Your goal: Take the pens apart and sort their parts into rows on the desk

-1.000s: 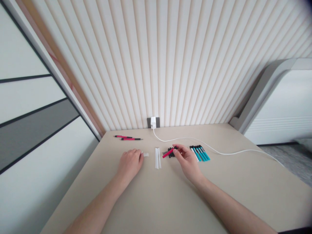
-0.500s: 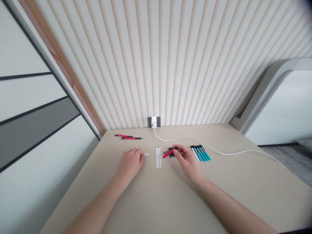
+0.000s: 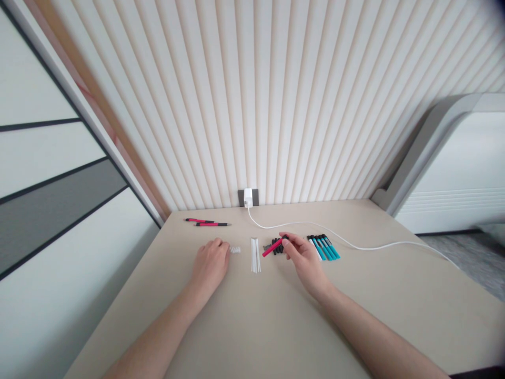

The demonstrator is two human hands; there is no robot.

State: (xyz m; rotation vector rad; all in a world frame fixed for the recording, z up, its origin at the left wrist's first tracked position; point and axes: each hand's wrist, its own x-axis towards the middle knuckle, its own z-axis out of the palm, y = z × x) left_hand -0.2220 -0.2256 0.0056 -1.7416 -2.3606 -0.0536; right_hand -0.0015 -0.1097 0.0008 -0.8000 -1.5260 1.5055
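My right hand (image 3: 303, 257) pinches a red pen barrel (image 3: 272, 247) with a dark upper end, held slanting above the table. Below and behind it lie several short black pen parts (image 3: 279, 246) and small dark grey pieces (image 3: 267, 247). On the table at left rests my left hand (image 3: 211, 261), its fingers curled and closed; whatever is in them is hidden. Right beside its fingertips is a row of small pale springs (image 3: 235, 250). Several thin white refills (image 3: 255, 255) lie side by side between the two hands.
Two red-and-black pens (image 3: 212, 224) lie at the back left. Several teal barrels with black ends (image 3: 329, 247) and a white one (image 3: 316, 248) stand in a row at right. A white cable (image 3: 357, 247) runs from a charger (image 3: 248, 197) across the table (image 3: 252, 326).
My left hand has drawn slightly left, away from the springs, and its thumb has tucked in. The right hand still holds the red barrel in nearly the same place.
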